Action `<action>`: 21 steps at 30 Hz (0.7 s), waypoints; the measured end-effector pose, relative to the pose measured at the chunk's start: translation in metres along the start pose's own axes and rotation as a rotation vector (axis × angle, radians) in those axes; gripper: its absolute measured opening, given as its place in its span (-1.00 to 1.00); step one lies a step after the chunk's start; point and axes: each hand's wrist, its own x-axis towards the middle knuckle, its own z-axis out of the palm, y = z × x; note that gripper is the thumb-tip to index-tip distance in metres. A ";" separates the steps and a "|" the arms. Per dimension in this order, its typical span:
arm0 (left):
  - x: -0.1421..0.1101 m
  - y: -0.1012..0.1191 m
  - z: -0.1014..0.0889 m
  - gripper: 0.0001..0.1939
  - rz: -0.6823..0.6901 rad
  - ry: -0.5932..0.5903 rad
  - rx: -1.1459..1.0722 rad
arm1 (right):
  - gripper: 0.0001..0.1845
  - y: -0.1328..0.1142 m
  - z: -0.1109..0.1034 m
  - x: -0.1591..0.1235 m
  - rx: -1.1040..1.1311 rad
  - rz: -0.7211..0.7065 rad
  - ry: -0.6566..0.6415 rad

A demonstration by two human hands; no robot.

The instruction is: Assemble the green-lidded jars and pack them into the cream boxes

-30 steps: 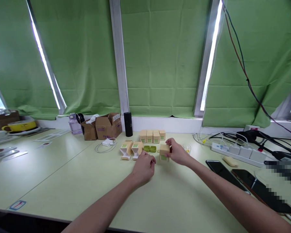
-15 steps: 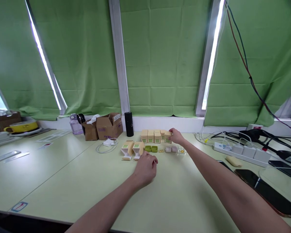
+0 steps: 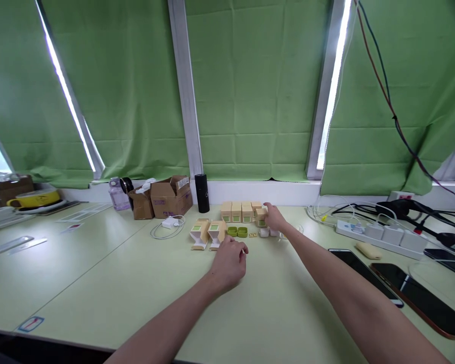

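My right hand (image 3: 276,219) reaches to the back of the table, its fingers closed on a small tan cardboard box (image 3: 261,218) with a green front panel. Several like boxes (image 3: 236,212) stand in a row just behind and to the left. My left hand (image 3: 228,259) rests on the table, loosely curled with the thumb apart; nothing shows in it. Its fingertips lie beside two opened tan boxes (image 3: 200,235) with flaps folded forward. Between the hands sit two small green containers (image 3: 237,232), some tiny yellowish pieces (image 3: 253,234) and whitish lumps (image 3: 264,232). My right wrist partly covers a clear item.
At the back stand a black bottle (image 3: 202,193), a brown carton (image 3: 172,197) and a purple jug (image 3: 119,194). A white charger (image 3: 170,222) with its cable lies near them. On the right are a power strip (image 3: 379,238), tangled cables and phones (image 3: 366,277).
My right hand has brought the small box slightly forward and left, out from the row. My left hand stays in place. The camera view has shifted a little.
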 end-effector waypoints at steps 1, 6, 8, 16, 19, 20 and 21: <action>0.000 0.000 0.001 -0.79 0.003 -0.002 -0.001 | -0.50 0.001 -0.003 -0.003 -0.013 0.002 0.010; 0.000 0.000 0.003 -0.78 0.000 -0.007 0.011 | -0.68 0.003 -0.015 -0.013 -0.091 -0.005 -0.012; 0.000 -0.001 0.003 -0.78 -0.003 -0.012 0.013 | -0.76 0.001 -0.016 -0.014 -0.120 -0.011 -0.051; 0.000 0.000 0.002 -0.78 -0.006 -0.015 0.024 | -0.70 -0.008 -0.005 -0.013 -0.187 -0.021 -0.109; 0.000 0.001 0.002 -0.79 -0.012 -0.019 0.022 | -0.68 -0.011 -0.001 -0.011 -0.206 -0.016 -0.127; 0.000 0.001 0.002 -0.79 -0.011 -0.018 0.022 | -0.65 -0.011 -0.001 -0.010 -0.211 -0.013 -0.132; 0.000 0.000 0.002 -0.79 -0.009 -0.017 0.022 | -0.63 -0.012 0.000 -0.009 -0.216 -0.009 -0.137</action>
